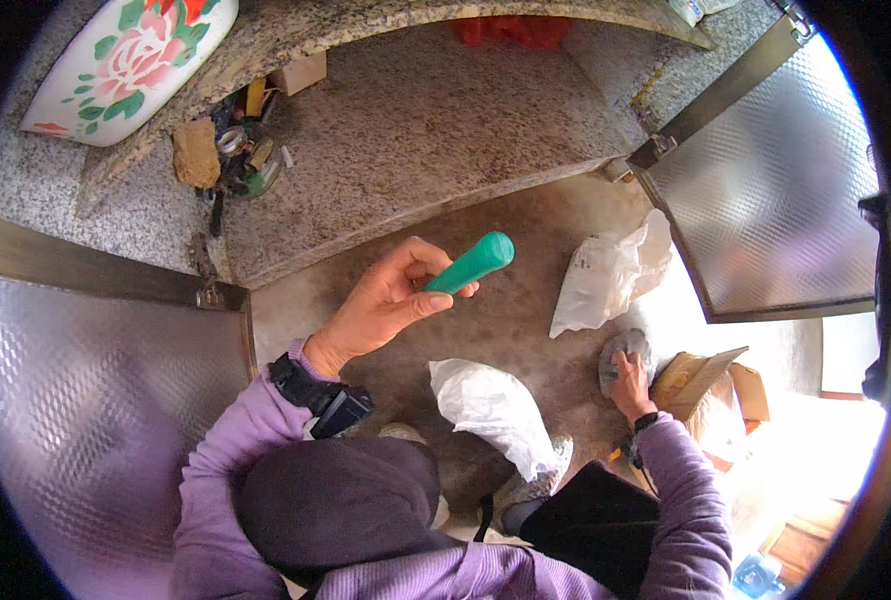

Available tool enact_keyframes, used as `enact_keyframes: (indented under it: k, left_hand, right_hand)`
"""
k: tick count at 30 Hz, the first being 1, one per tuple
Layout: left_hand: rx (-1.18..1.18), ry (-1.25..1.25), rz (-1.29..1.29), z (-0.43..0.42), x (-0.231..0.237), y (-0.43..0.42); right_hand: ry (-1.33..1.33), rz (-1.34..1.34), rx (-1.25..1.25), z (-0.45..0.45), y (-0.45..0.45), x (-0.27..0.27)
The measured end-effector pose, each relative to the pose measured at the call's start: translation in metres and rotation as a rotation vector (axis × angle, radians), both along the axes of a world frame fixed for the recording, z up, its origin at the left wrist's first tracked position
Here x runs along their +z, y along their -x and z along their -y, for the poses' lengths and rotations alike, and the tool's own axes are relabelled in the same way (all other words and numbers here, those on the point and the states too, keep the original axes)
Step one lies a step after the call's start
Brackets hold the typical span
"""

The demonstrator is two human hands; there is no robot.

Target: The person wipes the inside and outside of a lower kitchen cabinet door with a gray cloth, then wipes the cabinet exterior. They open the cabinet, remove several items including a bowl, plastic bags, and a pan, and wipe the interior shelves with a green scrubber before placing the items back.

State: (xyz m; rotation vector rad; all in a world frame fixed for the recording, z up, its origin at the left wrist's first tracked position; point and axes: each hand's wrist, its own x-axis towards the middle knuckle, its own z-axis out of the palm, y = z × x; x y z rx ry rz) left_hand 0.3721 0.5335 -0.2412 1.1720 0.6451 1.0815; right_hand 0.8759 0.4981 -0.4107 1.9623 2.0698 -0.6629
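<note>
My left hand (393, 300) holds a green handle (477, 261) up over the floor, its rounded end pointing up and to the right; the rest of the object is hidden. Low at the right, my right hand (630, 382) rests on a grey round object (625, 352) on the floor, with the fingers partly over it; whether it is gripped cannot be told. Above that hand lies a crumpled white plastic bag (606, 274). A second white bag (490, 409) lies between my feet and the left hand.
An open cardboard box (689, 386) stands beside my right forearm. Ahead is a granite cabinet shelf (430, 142) with a brown block (196, 154) and small items at its left. Open metal-framed doors stand left (77, 405) and right (768, 187). A flowered white container (130, 71) sits on the countertop.
</note>
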Motion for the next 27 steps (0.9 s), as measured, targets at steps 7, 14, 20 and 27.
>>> enact_keyframes:
  k: [7, 14, 20, 27]
  left_hand:
    - [0.023, 0.295, 0.266, -0.002, -0.005, -0.008]
    - [0.188, 0.615, 0.681, -0.012, -0.015, 0.000]
    - [0.150, 0.614, 0.849, -0.003, -0.036, 0.008]
    - [0.438, 0.687, 0.326, -0.006, -0.032, -0.001]
  right_hand:
    - [0.165, -0.556, 0.030, -0.069, 0.055, 0.105]
    - [0.184, -1.361, -0.393, -0.085, 0.179, 0.205]
    - [-0.569, -1.067, 0.470, -0.058, 0.318, 0.208]
    - [-0.233, -1.443, -0.243, -0.088, 0.353, 0.152]
